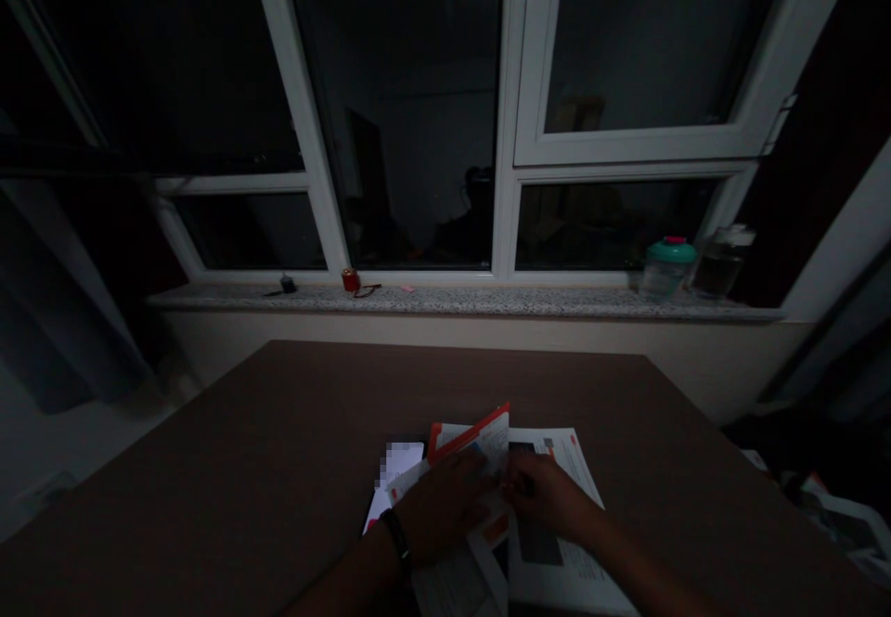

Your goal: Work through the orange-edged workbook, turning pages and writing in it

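Orange-edged booklet (480, 436) sits under the flat left hand (440, 508), right hand (544, 496) curled against it.

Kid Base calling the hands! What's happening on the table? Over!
Left hand flat on orange-edged leaflet. Right hand at its edge. Phone beside left hand, printed sheet under right. Over.

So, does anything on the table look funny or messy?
Yes. The orange-edged paper leaflet sticks up, bent, between the left hand and right hand, instead of lying flat on the brown table. Beside it, a dark-framed phone shows a strange blocky blur on its white screen.
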Demonstrator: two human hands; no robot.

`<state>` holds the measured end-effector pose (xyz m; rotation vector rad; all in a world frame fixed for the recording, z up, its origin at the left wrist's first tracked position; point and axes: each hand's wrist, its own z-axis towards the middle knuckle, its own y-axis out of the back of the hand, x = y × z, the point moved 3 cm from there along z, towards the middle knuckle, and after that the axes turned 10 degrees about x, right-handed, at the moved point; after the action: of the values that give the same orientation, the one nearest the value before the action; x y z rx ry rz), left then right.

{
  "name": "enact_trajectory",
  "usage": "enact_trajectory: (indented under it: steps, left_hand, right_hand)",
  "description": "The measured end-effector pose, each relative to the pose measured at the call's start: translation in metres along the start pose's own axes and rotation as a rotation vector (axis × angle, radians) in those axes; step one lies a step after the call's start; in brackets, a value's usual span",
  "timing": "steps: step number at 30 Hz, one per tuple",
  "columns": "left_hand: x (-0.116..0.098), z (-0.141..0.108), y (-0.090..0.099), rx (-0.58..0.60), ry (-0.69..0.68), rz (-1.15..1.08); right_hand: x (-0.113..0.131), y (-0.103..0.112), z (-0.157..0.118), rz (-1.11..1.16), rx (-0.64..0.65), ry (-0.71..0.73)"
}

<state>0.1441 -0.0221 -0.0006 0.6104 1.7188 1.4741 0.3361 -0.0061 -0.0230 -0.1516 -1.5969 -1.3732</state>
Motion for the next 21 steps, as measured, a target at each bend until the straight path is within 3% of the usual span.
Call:
enact_trajectory:
  steps: [3,6,16,21]
  left_hand:
    - [0.003,0.0,-0.003,0.015,0.011,0.011]
    - [0.006,-0.001,-0.007,0.035,0.042,0.008]
    - [0.003,-0.002,-0.008,0.02,0.034,0.04]
    - [0.006,0.001,-0.01,0.017,0.077,0.053]
  right_hand:
    - [-0.014,0.008,0.009,-0.02,-0.104,-0.053]
    - [-0.021,0.013,0.013,-0.007,-0.111,-0.058]
    - [0.006,-0.002,-0.007,0.067,0.122,0.018]
    - [-0.005,0.006,0.002,-0.019,-0.044,-0.051]
